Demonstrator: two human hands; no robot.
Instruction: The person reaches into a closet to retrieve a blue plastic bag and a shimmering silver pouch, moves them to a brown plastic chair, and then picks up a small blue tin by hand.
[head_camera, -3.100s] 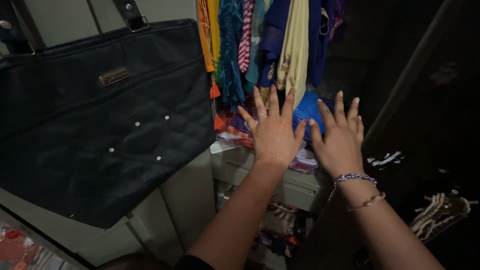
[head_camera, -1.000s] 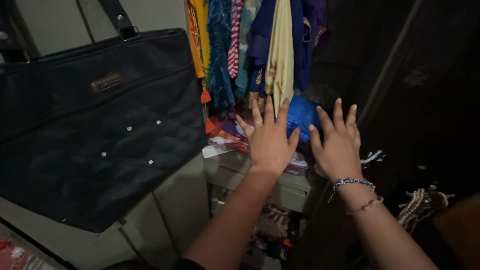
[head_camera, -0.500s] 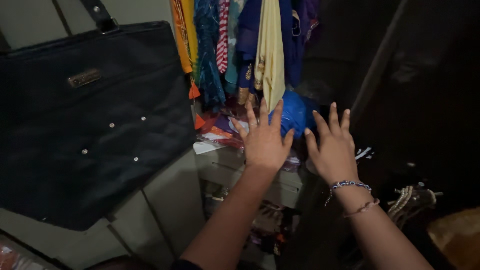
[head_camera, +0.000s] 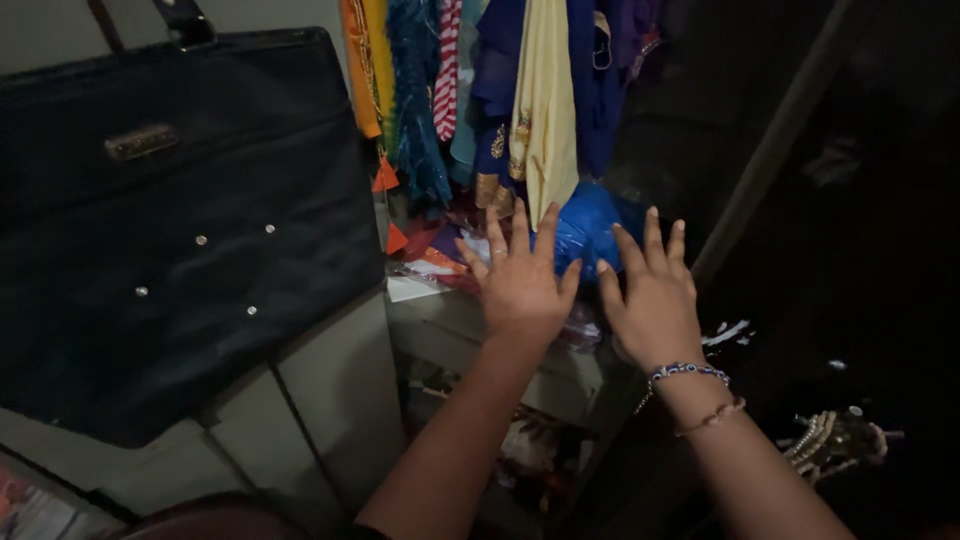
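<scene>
Both hands have stayed raised side by side while the view has drifted slightly, so the black handbag now sits further left. Left hand and right hand reach with fingers spread wide, holding nothing, palms toward a blue plastic bag on a cluttered shelf. That bag lies just behind the fingertips, beneath hanging clothes. Beaded bracelets circle the right wrist.
</scene>
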